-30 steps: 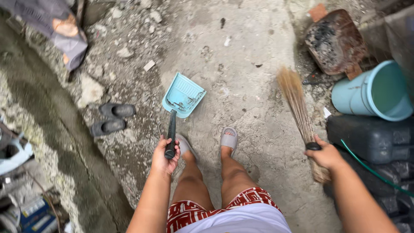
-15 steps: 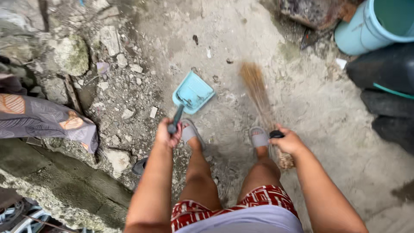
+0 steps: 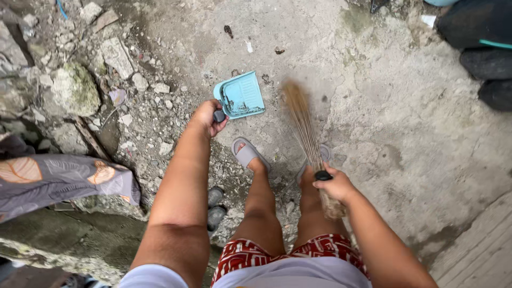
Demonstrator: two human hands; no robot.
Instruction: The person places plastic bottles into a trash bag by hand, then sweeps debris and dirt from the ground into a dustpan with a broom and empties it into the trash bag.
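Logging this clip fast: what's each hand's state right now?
Left hand: closed on the dustpan handle.
Right hand: closed on the broom.

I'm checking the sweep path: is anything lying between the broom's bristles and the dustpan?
Nothing large. The stick broom, gripped by the right hand, has bare concrete between its blurred tip and the light blue dustpan held by the left hand; only small dark debris specks lie near.
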